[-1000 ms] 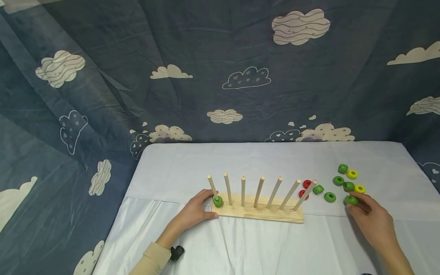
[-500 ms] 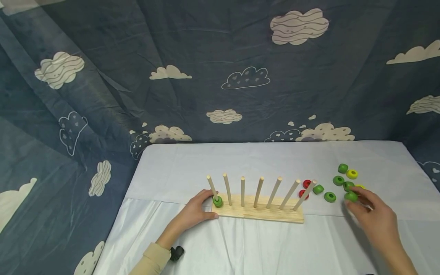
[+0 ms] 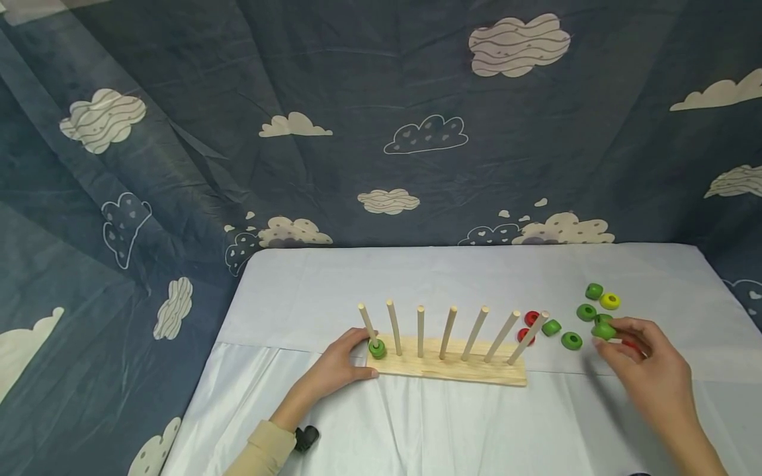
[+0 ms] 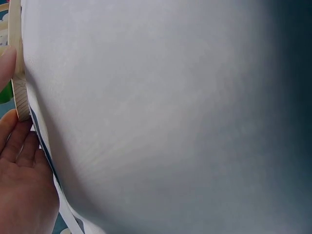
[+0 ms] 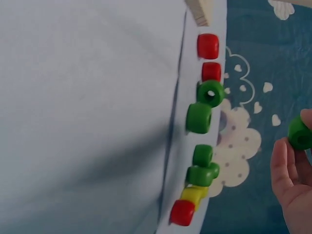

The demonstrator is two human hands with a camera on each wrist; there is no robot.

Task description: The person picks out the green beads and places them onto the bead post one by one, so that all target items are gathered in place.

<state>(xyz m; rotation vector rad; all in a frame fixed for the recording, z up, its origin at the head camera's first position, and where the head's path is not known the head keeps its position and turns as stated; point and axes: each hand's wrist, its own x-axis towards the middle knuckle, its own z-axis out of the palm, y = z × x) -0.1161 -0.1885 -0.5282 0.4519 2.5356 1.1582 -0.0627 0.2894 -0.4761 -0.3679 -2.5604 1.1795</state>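
Note:
A wooden peg board (image 3: 452,373) with several upright pegs lies on the white cloth. My left hand (image 3: 336,367) grips its left end, thumb at the front edge and fingers behind. Around the leftmost peg, low down, sits a green bead (image 3: 377,350). Over at the right, my right hand (image 3: 661,373) pinches another green bead (image 3: 604,330) between thumb and fingers; the right wrist view shows that held bead (image 5: 299,134) raised off the cloth. In the left wrist view, the board's end (image 4: 20,100) is between the thumb and fingers.
Loose beads lie right of the board: a red bead (image 3: 532,318) by the last peg, a green bead (image 3: 571,341), a yellow bead (image 3: 610,301) and several others. The right hand partly covers some. A small black object (image 3: 306,437) is beside the left sleeve.
My right hand has lifted the green bead from the cloth and moved it slightly up and left in the head view. My left hand has stayed on the board.

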